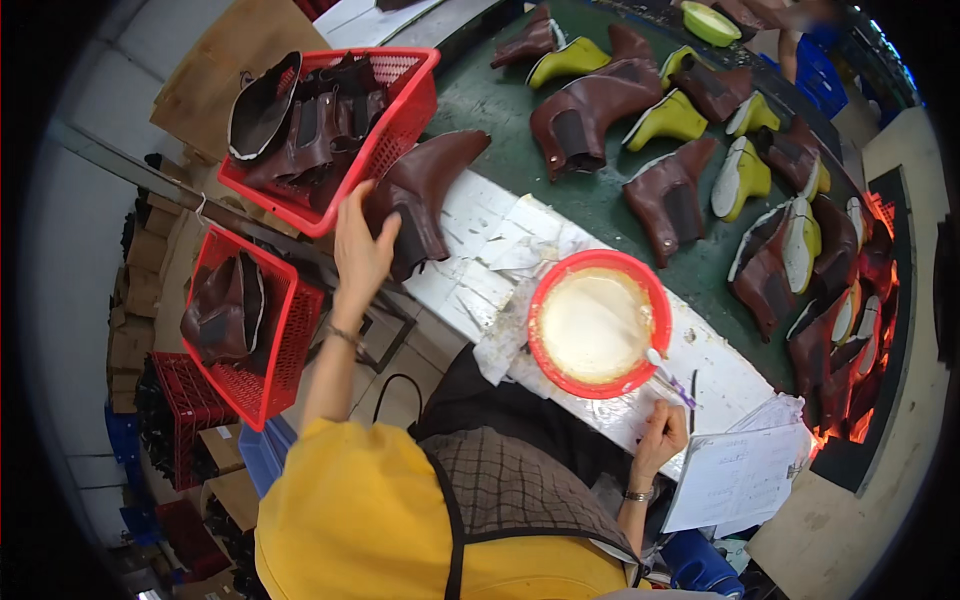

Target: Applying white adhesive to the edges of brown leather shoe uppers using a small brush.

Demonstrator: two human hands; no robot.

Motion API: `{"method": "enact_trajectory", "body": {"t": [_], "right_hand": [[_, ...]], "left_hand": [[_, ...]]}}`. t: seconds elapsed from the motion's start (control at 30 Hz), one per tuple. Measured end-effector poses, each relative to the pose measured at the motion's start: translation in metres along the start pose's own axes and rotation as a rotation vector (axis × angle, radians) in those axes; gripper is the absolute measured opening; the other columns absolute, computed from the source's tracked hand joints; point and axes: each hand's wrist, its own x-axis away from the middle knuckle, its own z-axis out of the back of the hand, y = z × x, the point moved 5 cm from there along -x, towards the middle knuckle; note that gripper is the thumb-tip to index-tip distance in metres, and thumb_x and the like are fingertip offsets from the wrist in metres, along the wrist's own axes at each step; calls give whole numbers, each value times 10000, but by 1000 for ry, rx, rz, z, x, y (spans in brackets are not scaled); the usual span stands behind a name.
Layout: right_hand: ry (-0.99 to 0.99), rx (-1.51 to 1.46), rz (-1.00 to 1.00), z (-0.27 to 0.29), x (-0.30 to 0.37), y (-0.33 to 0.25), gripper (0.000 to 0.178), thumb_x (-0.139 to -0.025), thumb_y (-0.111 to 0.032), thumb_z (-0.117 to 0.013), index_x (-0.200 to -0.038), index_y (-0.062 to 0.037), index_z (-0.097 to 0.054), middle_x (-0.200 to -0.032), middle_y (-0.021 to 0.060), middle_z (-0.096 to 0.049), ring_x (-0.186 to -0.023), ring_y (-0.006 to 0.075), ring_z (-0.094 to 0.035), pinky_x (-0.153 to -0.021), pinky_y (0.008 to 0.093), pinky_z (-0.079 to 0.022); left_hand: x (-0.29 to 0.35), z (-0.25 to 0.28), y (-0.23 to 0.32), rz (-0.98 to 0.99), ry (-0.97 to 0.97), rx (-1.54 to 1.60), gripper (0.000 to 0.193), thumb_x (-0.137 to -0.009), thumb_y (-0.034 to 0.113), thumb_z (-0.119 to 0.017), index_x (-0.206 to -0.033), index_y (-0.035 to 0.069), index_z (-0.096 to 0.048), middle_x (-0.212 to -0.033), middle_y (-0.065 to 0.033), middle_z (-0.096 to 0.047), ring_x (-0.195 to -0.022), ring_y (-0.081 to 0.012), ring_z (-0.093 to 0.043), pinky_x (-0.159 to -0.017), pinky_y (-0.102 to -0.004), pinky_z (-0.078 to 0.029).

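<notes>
My left hand [362, 245] grips a brown leather boot upper [425, 185] by its shaft side, thumb and fingers on either side of it. The upper is tilted over the left end of the white table, beside a red basket [395, 130] piled with more brown uppers [310, 135]. At the table's near edge my right hand [660, 437] is closed, its fingers curled; whatever may be in it is hidden. Just beyond it stands a red bowl [658, 290] of cream-coloured paste [595, 325], with a white-tipped tool [660, 362] at its rim.
On the green surface [500, 110] lie several brown uppers [665, 200] and yellow-green lasts [745, 180]. Another red basket [285, 345] holds an upper on the left. Written papers [740, 475] lie at the right; orange glow [875, 380] shows beyond. Another person's arm [788, 55] is at top right.
</notes>
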Motion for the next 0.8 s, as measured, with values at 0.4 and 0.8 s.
{"method": "enact_trajectory", "body": {"t": [0.4,0.8], "right_hand": [[64,-331,-134,9,4,19,63,-946,-18,-712,-980,-20,-658,-810,-57,-575,-658,12,-459,-580,173,-358],[80,-237,-107,5,10,20,78,-904,-43,-752,-908,-18,-679,-763,-20,-567,-621,46,-445,-534,215,-348]], "left_hand": [[19,-83,-40,577,322,726,881,-706,127,-870,-1432,-72,-412,-1226,-210,-615,-1011,-276,-661,-863,-347,-555],[-156,-205,14,436,396,641,721,-690,177,-842,-1313,11,-520,-1185,-188,-564,-1122,-300,-562,-982,-417,-456]]}}
